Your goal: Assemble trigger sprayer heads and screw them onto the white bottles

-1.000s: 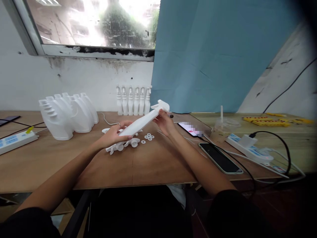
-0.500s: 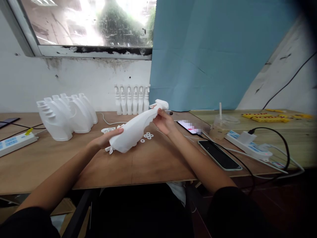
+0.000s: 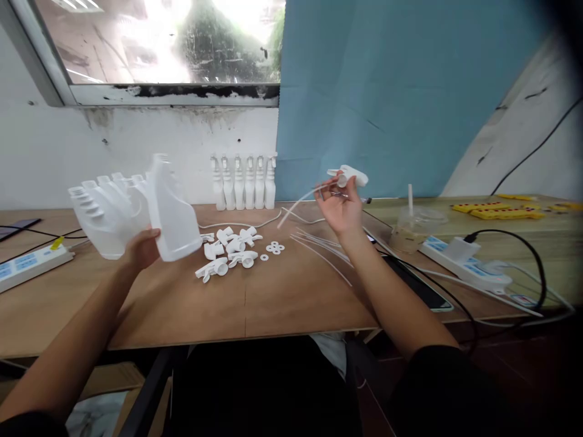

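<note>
Pinches a white bottle (image 3: 177, 223) by its lower edge in the grip of the left hand (image 3: 143, 247), slightly tilted beside the open-necked bottles (image 3: 109, 218). Pinches a spray head (image 3: 355, 176) in the grip of the right hand (image 3: 342, 209), raised above the desk (image 3: 214, 315), with its bent tube (image 3: 298, 199) trailing down leftward. Has loose spray heads (image 3: 235, 245) and white rings (image 3: 276, 248) lying between both hands.

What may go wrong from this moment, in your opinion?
The bottle in the left hand appears close to the standing bottles and might knock one over.
The thin tube sticks out from the trigger spray head in the right hand; it could snag or slip out.
The plastic cup is beside the power strip, so a bump might tip it that way.
</note>
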A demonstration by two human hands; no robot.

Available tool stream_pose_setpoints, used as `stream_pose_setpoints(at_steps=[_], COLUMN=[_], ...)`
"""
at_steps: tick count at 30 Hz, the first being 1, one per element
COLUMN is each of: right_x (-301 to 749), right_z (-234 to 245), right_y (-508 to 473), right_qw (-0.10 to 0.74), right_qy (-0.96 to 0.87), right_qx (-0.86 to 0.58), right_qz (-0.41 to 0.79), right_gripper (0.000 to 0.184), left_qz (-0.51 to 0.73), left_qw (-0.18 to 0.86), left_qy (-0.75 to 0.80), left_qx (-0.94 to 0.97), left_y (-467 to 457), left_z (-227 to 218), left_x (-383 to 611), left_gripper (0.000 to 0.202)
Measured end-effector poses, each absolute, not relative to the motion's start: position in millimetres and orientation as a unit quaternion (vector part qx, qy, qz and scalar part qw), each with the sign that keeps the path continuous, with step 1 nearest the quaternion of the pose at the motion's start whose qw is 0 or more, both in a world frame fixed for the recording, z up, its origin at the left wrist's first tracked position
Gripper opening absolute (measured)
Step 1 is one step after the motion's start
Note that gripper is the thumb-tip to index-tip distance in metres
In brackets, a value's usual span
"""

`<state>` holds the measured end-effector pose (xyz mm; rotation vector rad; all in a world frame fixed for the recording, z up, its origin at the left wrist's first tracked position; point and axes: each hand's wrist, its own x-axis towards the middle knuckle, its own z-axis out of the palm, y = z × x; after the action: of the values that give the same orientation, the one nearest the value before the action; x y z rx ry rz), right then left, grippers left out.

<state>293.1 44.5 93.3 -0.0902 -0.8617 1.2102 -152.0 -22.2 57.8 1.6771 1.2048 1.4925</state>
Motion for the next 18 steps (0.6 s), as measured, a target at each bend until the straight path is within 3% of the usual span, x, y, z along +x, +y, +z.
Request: stream_pose_setpoints(at_steps=[2, 6, 8, 18], right_x=[300, 300, 299, 301], right_z=[88, 80, 77, 68], right_y=[47, 42, 40, 38], right_qw=[0.728, 0.701, 0.686, 0.640], right_qy=[-0.391, -0.409, -0.408, -0.388], right_qx=[-0.066, -0.117, -0.136, -0.180], right_qz=[0.560, 0.572, 0.587, 0.638], right_gripper=[0.011, 0.013, 0.014, 0.023], left_qz=[0.578, 0.555, 0.516, 0.426], left_qw=[0.226, -0.076, -0.164, -0.127], left_qy=[0.478, 0.618, 0.668, 0.776], left_qx=[0.621, 0.552, 0.511, 0.447], left_y=[-16, -10, -12, -17], left_z=[53, 43, 37, 32], left_x=[-168, -194, -202, -207], left_gripper=[0.081, 0.100, 0.100, 0.102])
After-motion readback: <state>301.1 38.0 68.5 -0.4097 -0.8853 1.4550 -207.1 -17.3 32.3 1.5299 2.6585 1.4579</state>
